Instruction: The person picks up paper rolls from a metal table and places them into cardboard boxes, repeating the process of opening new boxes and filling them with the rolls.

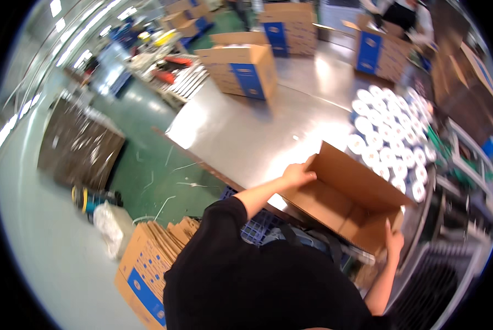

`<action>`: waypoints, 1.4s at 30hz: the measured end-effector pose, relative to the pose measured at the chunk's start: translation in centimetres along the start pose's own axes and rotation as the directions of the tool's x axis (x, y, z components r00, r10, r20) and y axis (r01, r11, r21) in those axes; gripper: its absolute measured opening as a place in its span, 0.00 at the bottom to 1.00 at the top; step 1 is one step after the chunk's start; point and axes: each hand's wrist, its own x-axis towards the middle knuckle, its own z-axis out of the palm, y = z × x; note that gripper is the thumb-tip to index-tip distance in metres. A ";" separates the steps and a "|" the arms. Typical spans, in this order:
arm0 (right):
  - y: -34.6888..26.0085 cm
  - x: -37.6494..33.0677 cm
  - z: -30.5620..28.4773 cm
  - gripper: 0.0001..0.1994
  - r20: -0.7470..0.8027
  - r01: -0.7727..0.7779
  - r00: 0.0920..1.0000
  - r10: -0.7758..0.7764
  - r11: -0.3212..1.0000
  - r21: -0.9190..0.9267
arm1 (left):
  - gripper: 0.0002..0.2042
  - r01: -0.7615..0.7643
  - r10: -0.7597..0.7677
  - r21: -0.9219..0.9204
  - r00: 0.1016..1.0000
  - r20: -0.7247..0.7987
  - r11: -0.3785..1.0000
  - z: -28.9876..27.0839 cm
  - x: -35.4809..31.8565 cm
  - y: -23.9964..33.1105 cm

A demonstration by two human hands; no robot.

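Note:
An empty brown cardboard box (345, 206) with its top open sits at the near edge of the metal table, tilted across my view. My left hand (299, 175) grips the box's left end, thumb toward the inside. At the opposite end my right hand (394, 242) holds the wall, its thumb pointing up along the cardboard; its other fingers are mostly hidden. Just beyond the box, many white rolls (386, 129) stand packed together on the table.
Cardboard boxes with blue panels (241, 69) stand farther along the metal table (224, 124). A person (406, 19) works at a box at the far right. Flattened cartons (147, 264) lean at my lower left. A grey crate (439, 280) is at my right.

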 end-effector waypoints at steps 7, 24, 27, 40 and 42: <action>3.0 1.5 8.2 0.17 0.122 -0.017 0.988 -0.092 0.730 0.684 | 0.21 0.074 -0.080 0.033 0.959 0.272 0.997 2.4 4.9 -8.2; -9.2 6.8 -2.6 0.21 0.111 0.033 0.978 -0.178 0.652 0.757 | 0.31 0.370 -0.298 -0.677 0.927 0.227 0.636 -2.0 10.7 -1.5; -8.3 11.3 -1.7 0.29 0.385 -0.247 0.921 -0.066 0.666 0.704 | 0.34 0.294 -0.249 -0.234 0.947 0.204 0.927 0.1 14.1 -0.4; -4.3 18.1 5.2 0.27 0.451 -0.001 0.871 -0.192 0.920 0.392 | 0.24 -0.764 0.654 0.044 0.579 0.487 0.643 17.2 22.0 6.3; -2.9 20.0 5.2 0.24 0.055 0.165 0.982 -0.178 0.968 0.191 | 0.27 -0.922 0.747 -0.038 0.287 0.600 0.385 19.3 24.4 6.9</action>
